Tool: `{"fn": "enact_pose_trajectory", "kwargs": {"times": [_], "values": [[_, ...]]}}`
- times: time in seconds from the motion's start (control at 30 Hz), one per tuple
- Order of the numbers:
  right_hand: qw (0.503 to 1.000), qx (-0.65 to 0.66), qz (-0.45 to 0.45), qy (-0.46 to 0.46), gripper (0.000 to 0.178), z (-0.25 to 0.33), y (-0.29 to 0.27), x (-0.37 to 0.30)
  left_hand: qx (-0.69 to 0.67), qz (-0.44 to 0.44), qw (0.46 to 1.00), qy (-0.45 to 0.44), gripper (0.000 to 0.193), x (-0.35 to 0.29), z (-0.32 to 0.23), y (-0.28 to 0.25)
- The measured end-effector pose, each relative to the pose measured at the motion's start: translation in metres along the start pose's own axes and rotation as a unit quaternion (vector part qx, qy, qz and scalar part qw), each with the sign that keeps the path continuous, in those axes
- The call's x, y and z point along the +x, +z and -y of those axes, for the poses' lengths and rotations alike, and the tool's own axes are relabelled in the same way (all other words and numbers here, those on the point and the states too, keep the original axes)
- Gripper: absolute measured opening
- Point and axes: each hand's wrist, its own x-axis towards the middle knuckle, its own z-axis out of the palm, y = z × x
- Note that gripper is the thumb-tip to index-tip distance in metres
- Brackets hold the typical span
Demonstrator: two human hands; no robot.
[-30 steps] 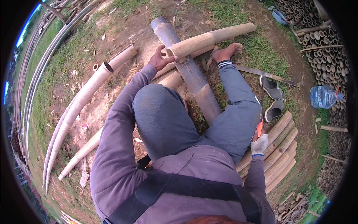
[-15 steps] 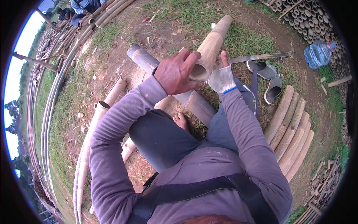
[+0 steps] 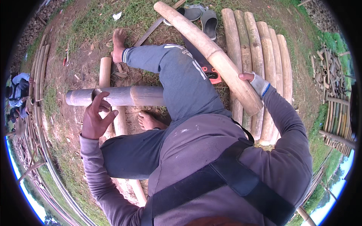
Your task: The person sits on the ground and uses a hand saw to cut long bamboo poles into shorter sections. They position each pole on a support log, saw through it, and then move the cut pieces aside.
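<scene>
A row of poles (image 3: 255,41) lies already side by side; the held pole (image 3: 207,49), not in line, slants across it, gripped by the partly hidden right hand (image 3: 260,85). The left hand (image 3: 95,121) seems empty, fingers loosely spread.

Right of centre, a pale curved bamboo pole (image 3: 211,51) partly hides the white-gloved right hand (image 3: 259,84). Mid-frame, the right end of a thick grey bamboo log (image 3: 122,96) disappears behind the blue-grey trouser leg (image 3: 188,81). Far left, a blue-clad figure (image 3: 20,89) is too small to make out.
</scene>
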Motion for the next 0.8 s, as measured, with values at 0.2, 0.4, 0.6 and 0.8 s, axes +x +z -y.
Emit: {"fn": "enact_pose_trajectory", "kwargs": {"times": [0.2, 0.4, 0.6, 0.8], "values": [[0.755, -0.62, -0.213, 0.022, 0.079, -0.085, 0.008, -0.016, 0.017, 0.022, 0.999, -0.045, 0.064, 0.004, 0.005, 0.0], [0.718, -0.613, -0.32, -0.081, 0.068, -0.059, 0.064, 0.089, 0.04, -0.001, 0.997, -0.066, 0.063, -0.001, 0.006, -0.004], [0.771, -0.513, -0.367, -0.092, 0.063, -0.032, 0.056, 0.152, 0.073, -0.016, 0.992, -0.106, 0.062, -0.01, 0.014, -0.007], [0.821, -0.431, -0.343, -0.151, 0.11, -0.04, 0.027, 0.077, 0.105, -0.006, 0.985, -0.134, 0.058, -0.016, 0.021, -0.005]]}}
